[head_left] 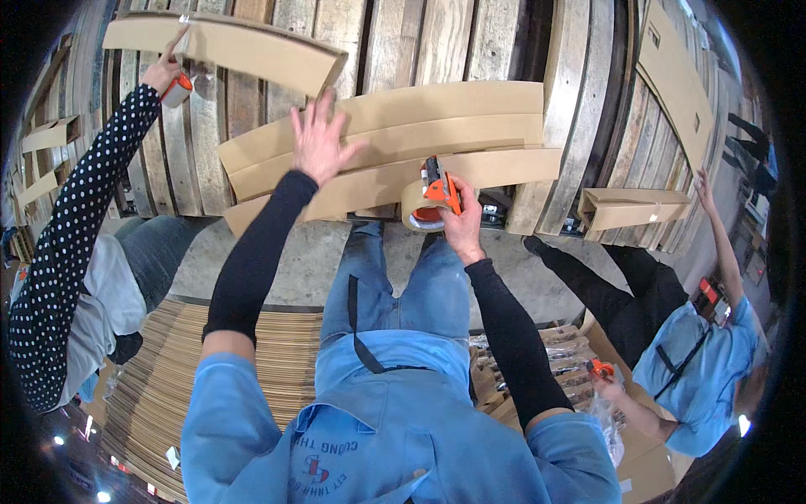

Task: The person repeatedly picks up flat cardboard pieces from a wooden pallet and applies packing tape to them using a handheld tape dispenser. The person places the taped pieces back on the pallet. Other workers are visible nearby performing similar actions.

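Brown cardboard forms the long carton (453,111) lying across the middle of my feed, its creased panels set on slatted wooden decking (445,42). I have the left hand (323,144) at upper centre, over the carton's left half, its fingers spread apart and holding nothing; I can't tell how hard the palm presses. My right hand (463,223), at centre, has its fingers clamped around an orange tape dispenser (443,195), beside the carton's lower edge. From this far off, I cannot make out whether the dispenser touches the cardboard.

At upper left, a second carton (227,42) ends just beside the left hand's fingertips. There I also see a co-worker's dotted sleeve (92,202); that arm's hand points one finger at the second carton. Toward the right, a person in light blue (697,370) reaches up to a tall cardboard panel (676,80). Stacked cardboard sheets (168,378) fill the lower left.
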Available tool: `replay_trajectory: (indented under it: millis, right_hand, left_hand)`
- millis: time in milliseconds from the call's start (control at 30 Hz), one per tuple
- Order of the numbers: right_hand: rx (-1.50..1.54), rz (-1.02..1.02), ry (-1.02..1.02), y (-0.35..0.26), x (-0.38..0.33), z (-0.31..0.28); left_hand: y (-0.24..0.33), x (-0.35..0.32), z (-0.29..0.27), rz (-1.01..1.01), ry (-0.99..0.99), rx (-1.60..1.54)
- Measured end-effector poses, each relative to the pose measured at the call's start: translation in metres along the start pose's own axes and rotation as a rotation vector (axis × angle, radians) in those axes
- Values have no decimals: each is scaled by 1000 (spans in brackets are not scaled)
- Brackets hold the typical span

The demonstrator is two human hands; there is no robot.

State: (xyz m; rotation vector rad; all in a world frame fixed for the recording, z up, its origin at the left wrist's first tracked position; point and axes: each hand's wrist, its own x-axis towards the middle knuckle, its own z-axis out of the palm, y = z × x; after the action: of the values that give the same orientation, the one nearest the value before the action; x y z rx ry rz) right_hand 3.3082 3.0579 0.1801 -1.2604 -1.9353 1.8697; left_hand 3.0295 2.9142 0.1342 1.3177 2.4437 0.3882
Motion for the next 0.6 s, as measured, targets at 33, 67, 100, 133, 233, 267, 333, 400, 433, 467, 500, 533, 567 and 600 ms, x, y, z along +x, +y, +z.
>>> replay_trajectory:
  millis: [33,67,100,133,233,267,333,400,433,467,500,533,567,600]
  right_hand:
    - [13,13,24,3,-3,-6]
    - [17,7,52,3,-6,-8]
    - [26,0,39,4,-3,-10]
    - [69,36,30,4,0,-13]
    - [198,140,25,1,0,-12]
    - [236,156,32,-2,2,-12]
    - [311,193,45,-3,6,-10]
    - [350,165,27,-3,12,-8]
    - [369,154,15,-4,13,-7]
    - [401,162,39,-6,15,-8]
    - [434,175,22,-2,19,-7]
    - [466,189,4,4,25,-7]
    - [517,200,41,7,17,-17]
    - [523,167,30,1,20,-11]
  left_hand:
    - [6,21,2,-24,-60,-6]
    - [17,31,4,25,-108,16]
    - [29,36,-2,32,-153,48]
    - [37,41,-12,40,-199,80]
    - [32,55,-65,-142,-350,-83]
    - [33,54,-78,-109,-464,-69]
    - [54,39,-90,-49,-682,-64]
    - [56,-2,-69,15,-629,-93]
    - [50,-32,-40,56,-475,-129]
    - [72,-29,-58,-20,-595,-96]
    - [79,-41,-51,-36,-515,-114]
    - [81,-60,-32,-55,-434,-132]
    - [92,-74,-11,-19,-376,-139]
    - [104,-96,-3,-73,-268,-104]
